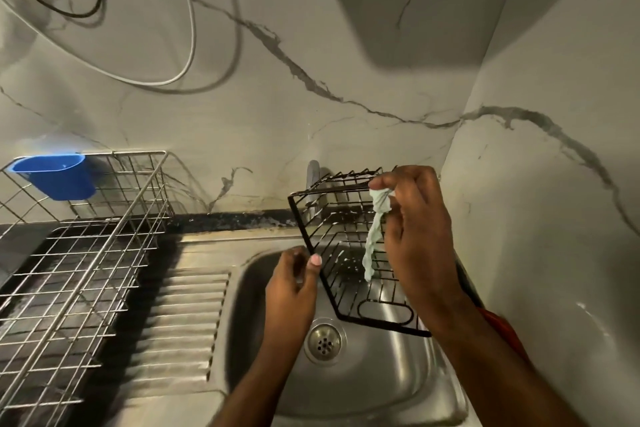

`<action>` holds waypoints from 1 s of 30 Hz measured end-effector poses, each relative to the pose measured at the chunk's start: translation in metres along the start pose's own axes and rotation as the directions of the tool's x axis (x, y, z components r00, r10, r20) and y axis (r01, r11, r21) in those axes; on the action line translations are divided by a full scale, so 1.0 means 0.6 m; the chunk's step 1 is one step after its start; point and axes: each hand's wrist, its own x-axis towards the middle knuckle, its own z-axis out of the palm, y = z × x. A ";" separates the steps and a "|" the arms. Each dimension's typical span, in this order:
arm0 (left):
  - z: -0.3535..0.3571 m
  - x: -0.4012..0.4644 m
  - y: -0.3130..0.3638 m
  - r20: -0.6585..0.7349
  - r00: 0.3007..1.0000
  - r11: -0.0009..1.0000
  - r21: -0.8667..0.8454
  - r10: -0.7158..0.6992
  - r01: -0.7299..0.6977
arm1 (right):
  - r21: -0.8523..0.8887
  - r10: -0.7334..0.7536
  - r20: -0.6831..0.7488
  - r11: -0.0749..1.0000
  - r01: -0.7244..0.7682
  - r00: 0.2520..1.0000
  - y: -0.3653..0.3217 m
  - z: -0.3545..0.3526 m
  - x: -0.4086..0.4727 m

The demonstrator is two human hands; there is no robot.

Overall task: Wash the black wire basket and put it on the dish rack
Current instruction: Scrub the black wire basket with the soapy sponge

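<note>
Now black wire basket [349,253] held tilted over sink [398,388] so suds drain; left hand [294,288] pinches rim corner, steadying; right hand [412,218] grips pale green cloth [374,236], apparently scrubbing wires; dish rack [79,253] waits left.

No text, label, brand, number or sign can be read anywhere in the head view.
</note>
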 end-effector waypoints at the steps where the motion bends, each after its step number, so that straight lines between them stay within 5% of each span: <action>1: 0.000 0.001 0.005 0.003 1.000 1.000 0.009 0.010 -0.010 | 0.012 0.002 -0.003 1.000 -0.002 1.000 -0.001 -0.001 0.000; 8: -0.018 -0.006 0.028 -0.053 0.991 0.975 0.192 0.120 -0.108 | 0.060 0.091 0.001 0.994 -0.091 0.996 -0.006 0.002 -0.007; 16: -0.044 0.007 0.064 -0.033 0.924 0.814 0.486 0.381 -0.319 | -0.007 0.109 -0.021 0.994 -0.109 0.994 0.034 -0.011 0.003; 20: -0.046 0.002 0.084 -0.012 0.960 0.883 0.395 0.281 -0.254 | -0.287 -0.103 -0.035 0.954 0.088 0.994 0.030 -0.013 -0.021; 22: -0.041 -0.004 0.089 -0.010 0.977 0.924 0.329 0.212 -0.197 | -0.292 -0.168 0.117 0.936 0.196 0.979 0.012 0.007 -0.042; 25: -0.030 -0.011 0.096 0.032 0.982 0.941 0.283 0.184 -0.185 | -0.054 0.032 0.321 0.998 -0.016 0.946 -0.015 0.045 -0.058; 30: -0.021 -0.020 0.098 0.071 0.948 0.872 0.375 0.312 -0.315 | 0.199 0.211 0.243 0.945 -0.261 0.947 -0.024 0.074 -0.049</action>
